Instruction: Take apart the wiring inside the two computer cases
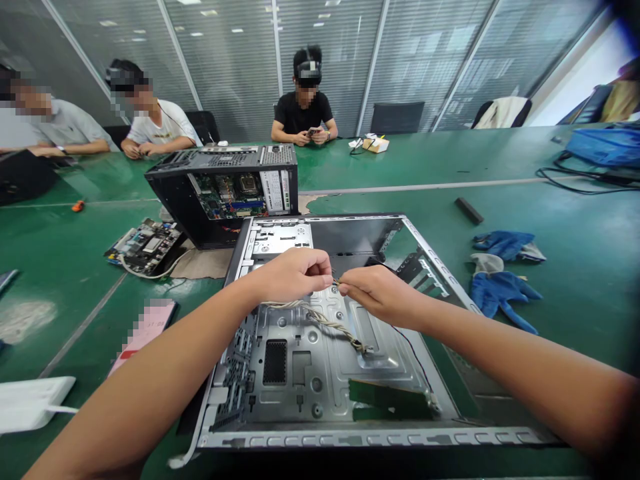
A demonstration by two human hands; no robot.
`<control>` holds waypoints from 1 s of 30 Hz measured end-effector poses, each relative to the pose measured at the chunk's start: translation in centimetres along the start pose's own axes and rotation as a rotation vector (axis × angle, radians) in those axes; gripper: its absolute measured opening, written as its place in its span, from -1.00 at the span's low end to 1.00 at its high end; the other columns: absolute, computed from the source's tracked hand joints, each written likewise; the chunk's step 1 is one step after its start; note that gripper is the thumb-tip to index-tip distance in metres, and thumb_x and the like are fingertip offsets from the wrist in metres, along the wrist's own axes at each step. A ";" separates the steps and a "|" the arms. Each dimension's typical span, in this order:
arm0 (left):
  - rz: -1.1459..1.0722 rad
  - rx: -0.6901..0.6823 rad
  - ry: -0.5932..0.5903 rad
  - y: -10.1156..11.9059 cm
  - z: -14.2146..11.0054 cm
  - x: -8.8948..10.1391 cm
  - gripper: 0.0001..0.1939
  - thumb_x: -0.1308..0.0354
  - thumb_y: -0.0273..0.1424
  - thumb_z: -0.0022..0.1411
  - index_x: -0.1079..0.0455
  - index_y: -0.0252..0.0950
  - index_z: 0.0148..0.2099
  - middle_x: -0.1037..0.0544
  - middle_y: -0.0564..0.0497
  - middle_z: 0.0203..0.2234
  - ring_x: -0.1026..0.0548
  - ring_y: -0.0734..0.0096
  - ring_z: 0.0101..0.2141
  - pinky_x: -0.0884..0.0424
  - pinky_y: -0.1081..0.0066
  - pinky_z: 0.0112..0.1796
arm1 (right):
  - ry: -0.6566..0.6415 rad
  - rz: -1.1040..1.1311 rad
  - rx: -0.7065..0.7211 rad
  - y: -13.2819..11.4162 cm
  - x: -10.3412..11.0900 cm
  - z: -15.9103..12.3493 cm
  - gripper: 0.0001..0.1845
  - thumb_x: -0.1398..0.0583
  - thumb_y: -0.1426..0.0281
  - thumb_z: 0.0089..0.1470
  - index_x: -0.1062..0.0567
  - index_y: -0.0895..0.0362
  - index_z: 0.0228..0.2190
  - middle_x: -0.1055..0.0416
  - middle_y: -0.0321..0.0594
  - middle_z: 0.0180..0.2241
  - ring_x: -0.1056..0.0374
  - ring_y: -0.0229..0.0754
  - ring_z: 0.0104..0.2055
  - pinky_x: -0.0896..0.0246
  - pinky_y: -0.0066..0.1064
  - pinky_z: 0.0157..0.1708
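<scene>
Over an open metal computer case [325,363] lying flat, my left hand [300,272] and my right hand [373,288] meet nearly fingertip to fingertip. Both pinch a thin cable [336,281], of which only a short bit shows between them. Fingers cover the rest of it. Beneath them a twisted pale cable bundle [327,321] lies across the case floor. A dark thin wire [414,350] runs down the right side to a small connector. Green circuit sticks [390,393] lie at the near end of the case floor.
Behind stands another computer case [175,200] with its board showing; a loose circuit board [147,245] lies left of it. Blue gloves [500,290] and a dark bar [469,211] are on the right. A pink-screened phone [145,330] lies left. Several people sit across the table.
</scene>
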State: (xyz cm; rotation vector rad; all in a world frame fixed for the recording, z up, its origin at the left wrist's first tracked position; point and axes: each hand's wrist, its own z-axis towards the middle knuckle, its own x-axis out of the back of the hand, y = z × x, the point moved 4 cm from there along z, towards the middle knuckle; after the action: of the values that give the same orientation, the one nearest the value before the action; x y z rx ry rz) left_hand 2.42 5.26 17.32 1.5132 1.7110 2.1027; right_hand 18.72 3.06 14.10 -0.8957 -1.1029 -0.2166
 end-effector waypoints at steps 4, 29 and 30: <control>-0.038 0.026 -0.020 -0.1 0.1 0.0 -0.87 -0.13 -0.35 0.18 -0.34 -0.30 -0.37 -0.37 0.12 -0.58 -0.27 0.54 -0.52 -0.19 0.47 -0.48 | 0.007 0.013 0.022 -0.2 0.0 0.0 -0.63 0.05 0.27 0.31 -0.12 0.08 -0.54 -0.09 -0.35 -0.58 0.01 -0.30 -0.51 0.13 -0.38 -0.43; 0.065 -0.174 0.104 1.0 -0.2 0.1 -0.87 -0.16 -0.35 0.22 -0.27 -0.27 -0.33 -0.32 0.18 -0.59 -0.24 0.57 -0.54 -0.18 0.48 -0.46 | -0.079 0.558 -0.232 0.2 0.6 -0.3 -0.57 -0.04 0.15 0.28 -0.36 0.14 -0.53 -0.05 -0.41 -0.59 0.05 -0.32 -0.53 0.14 -0.40 -0.49; 0.079 -0.187 0.114 1.0 -0.2 0.1 -0.85 -0.19 -0.36 0.19 -0.27 -0.27 -0.31 -0.34 0.18 -0.58 -0.25 0.57 -0.54 -0.19 0.48 -0.45 | -0.074 0.622 -0.248 0.4 0.5 -0.4 -0.56 -0.05 0.13 0.28 -0.35 0.13 -0.53 -0.04 -0.41 -0.59 0.07 -0.32 -0.52 0.16 -0.40 -0.49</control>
State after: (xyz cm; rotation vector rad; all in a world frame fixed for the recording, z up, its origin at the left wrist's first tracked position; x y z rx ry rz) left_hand 2.73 4.76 18.19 1.4569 1.4580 2.3554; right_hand 19.42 3.14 14.26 -1.4336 -0.8255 0.2011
